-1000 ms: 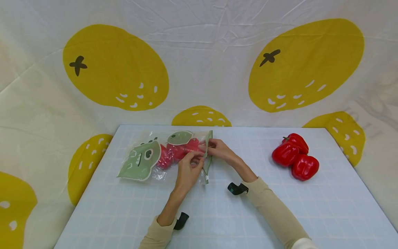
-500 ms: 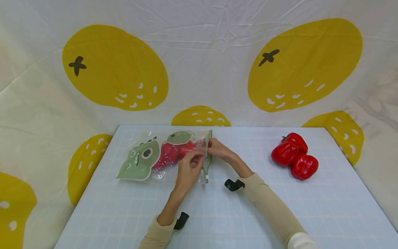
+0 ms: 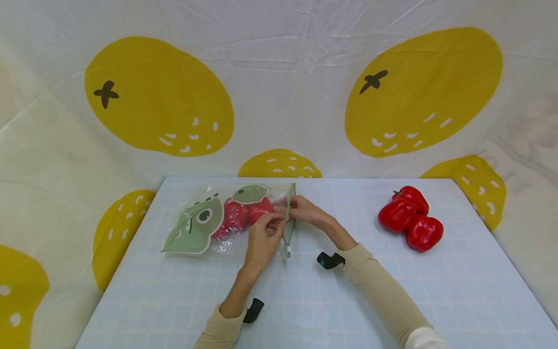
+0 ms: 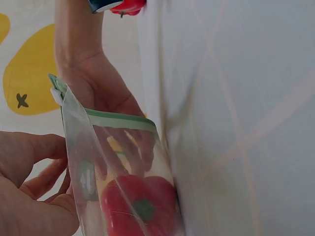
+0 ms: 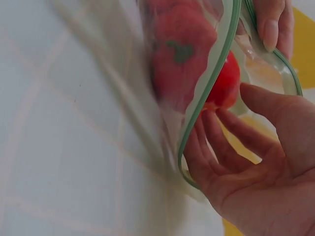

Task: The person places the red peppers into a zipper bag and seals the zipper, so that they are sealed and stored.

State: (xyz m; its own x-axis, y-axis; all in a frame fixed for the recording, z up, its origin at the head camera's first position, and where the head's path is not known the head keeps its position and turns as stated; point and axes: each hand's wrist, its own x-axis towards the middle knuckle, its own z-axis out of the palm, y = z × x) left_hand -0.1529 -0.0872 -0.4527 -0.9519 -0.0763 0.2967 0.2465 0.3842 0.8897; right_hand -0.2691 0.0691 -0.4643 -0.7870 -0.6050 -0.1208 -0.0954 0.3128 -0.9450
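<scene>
A clear zip bag [image 3: 192,235] with green dinosaur prints lies on its side with several red bell peppers [image 3: 235,216] in it. Its green-edged mouth [image 5: 209,83] faces right and stands apart. My left hand [image 3: 263,242] pinches the bag's near edge by the mouth; the left wrist view shows this hand [image 4: 29,182] at the plastic. My right hand [image 3: 308,213] reaches in from the right. In the right wrist view, that hand's extended fingers [image 5: 221,142] are inside the mouth, their tips close to a pepper [image 5: 224,83]; contact is unclear.
Three more red bell peppers [image 3: 411,218] sit in a cluster on the right of the table [image 3: 348,310], which has a pale checked cover. A white cloth with yellow fruit prints [image 3: 279,97] hangs behind it. The wrist cameras [image 3: 330,261] stick out from both sleeves.
The peppers inside the bag have moved left, deeper in and away from the mouth. My right hand has shifted slightly left, while my left hand keeps its hold. The loose peppers stay put.
</scene>
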